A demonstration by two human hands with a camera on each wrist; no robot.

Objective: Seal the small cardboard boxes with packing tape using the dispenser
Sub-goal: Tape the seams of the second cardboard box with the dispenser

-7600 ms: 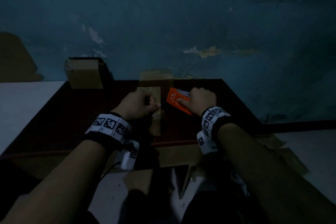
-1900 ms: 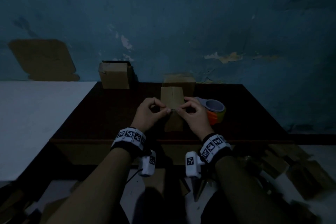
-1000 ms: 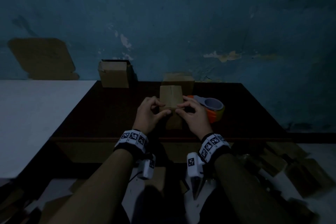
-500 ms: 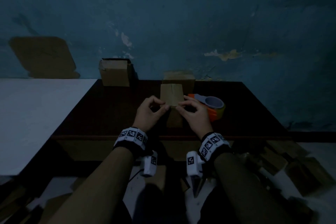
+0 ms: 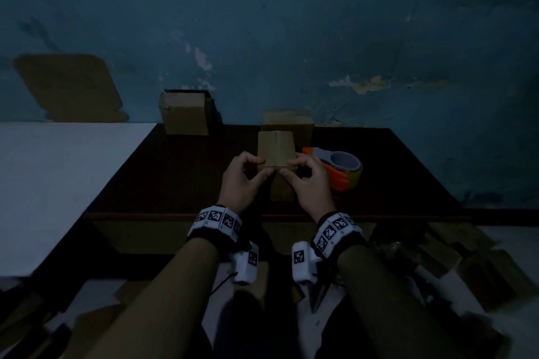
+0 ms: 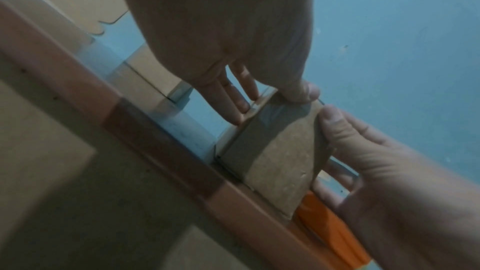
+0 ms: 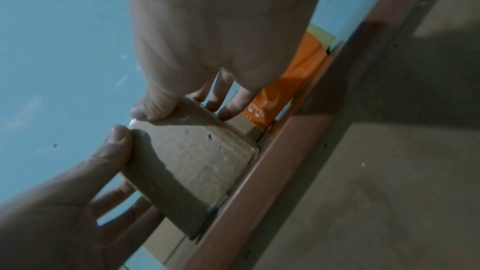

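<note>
A small cardboard box [image 5: 275,151] stands on the dark table [image 5: 175,178], with a darker strip of tape [image 6: 259,130] running over its near face. My left hand [image 5: 264,167] pinches the box's near top edge, thumb [image 6: 298,93] on the edge and fingers [image 6: 233,102] against the left side. On the same edge, from the right, my right hand [image 5: 290,168] pinches with its thumb [image 7: 153,108] on top and its fingers [image 7: 228,106] behind. The orange tape dispenser [image 5: 338,169] lies on the table just right of the box, held by neither hand.
A second box [image 5: 287,121] stands right behind the held one, and a third box [image 5: 185,112] sits at the table's back left against the blue wall. A white surface [image 5: 58,169] adjoins on the left. Cardboard scraps [image 5: 466,256] lie on the floor.
Earlier my right hand held the dispenser at the box; it now lies on the table. Over the last second both hands stay at the box's top edge, fingers shifting slightly.
</note>
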